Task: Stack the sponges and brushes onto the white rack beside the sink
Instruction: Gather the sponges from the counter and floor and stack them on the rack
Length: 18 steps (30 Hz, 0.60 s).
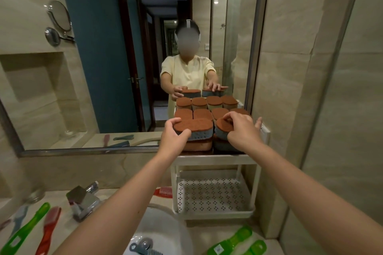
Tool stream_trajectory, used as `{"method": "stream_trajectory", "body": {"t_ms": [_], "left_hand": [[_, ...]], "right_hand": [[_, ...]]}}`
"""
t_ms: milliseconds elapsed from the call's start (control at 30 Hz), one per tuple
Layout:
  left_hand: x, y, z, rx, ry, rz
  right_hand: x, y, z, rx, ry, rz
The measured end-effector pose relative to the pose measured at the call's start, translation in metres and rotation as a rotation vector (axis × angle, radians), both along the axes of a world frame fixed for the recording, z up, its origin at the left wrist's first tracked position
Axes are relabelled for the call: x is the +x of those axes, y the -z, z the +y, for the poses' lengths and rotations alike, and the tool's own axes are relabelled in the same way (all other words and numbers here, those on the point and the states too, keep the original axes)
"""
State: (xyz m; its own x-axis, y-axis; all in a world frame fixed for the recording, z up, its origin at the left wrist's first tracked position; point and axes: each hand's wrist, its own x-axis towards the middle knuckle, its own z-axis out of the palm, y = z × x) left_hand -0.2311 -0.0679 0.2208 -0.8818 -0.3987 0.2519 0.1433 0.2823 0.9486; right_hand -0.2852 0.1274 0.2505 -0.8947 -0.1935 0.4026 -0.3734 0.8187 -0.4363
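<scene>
Both arms stretched forward to the top shelf of the white rack (215, 159), set against the mirror (124, 47) beside the sink (165, 225); left hand (176, 133) clenched on the near left end of a sponge (196, 130), brown scouring face up, blue perforated side toward the camera, thumb on top and fingers underneath the edge; that sponge resting on another sponge with a pale orange side (199, 145); right hand (241, 128) grasping a second blue sponge (222, 127), fingertips pinching its brown top, likewise atop a further blue one (223, 146); behind these, more brown-topped sponges (203, 114) packed in a row just against the glass, repeated in reflection; lower perforated shelf of the rack (213, 194) bare of sponges; on the desk (60, 203) left of the chrome tap (84, 198), a green-handled brush (24, 230) and a red brush (48, 231) lying side by side, with a grey-blue brush (19, 216) just beyond; a red comb-like brush (164, 192) lying behind the sink, near the rack foot; two more green brushes (236, 242) on the desk at the near right, in front of the rack; a blue-grey brush (143, 249) lying inside the sink bowl; none of the brushes on the rack
</scene>
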Motion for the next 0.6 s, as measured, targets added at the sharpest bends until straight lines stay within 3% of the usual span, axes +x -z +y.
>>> {"method": "stream_trajectory", "body": {"t_ms": [333, 600], "left_hand": [[-0.014, 0.012, 0.004, -0.185, -0.113, 0.006], [-0.014, 0.016, 0.009, -0.225, -0.133, 0.029]], "right_hand": [[-0.002, 0.013, -0.001, 0.039, 0.007, 0.046], [0.005, 0.024, 0.004, 0.081, 0.078, 0.203]]}}
